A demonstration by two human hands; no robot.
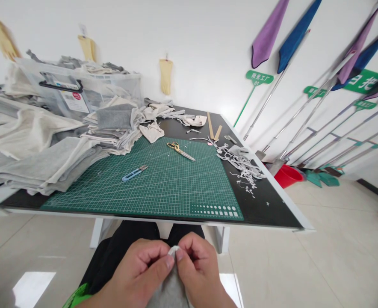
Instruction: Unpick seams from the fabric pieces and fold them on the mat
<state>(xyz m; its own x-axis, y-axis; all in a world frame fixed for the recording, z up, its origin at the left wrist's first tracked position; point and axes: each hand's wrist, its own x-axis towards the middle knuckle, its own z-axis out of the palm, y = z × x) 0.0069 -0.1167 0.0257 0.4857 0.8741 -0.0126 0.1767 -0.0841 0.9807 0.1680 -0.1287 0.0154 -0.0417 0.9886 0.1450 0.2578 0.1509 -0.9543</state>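
Hands: I see both hands low over my lap, below the near edge of the tabletop (272, 209), thumbs almost touching.
Left hand (137, 267): fingers curled, thumb and forefinger pinched on the top edge of a grey cloth piece (171, 291).
Right hand (197, 267): closed the same way on that edge, just beside the left thumb.
Cloth piece: it hangs between my two hands, off the tabletop, over my dark trousers; its lower part runs out of the frame.
Cutting mat (163, 184): green, gridded, covering the middle of the tabletop.
Blue cutter (134, 173): lying on the mat, left of centre.
Scissors (180, 150): yellow-handled, on the far part of the mat, well apart from the cutter.
Fabric stacks (48, 158): folded grey and cream pieces piled along the left side, overlapping the mat's edge.
Scraps (243, 164): pale strips heaped on the right of the mat.
Red bucket (288, 175): on the floor by the right edge.
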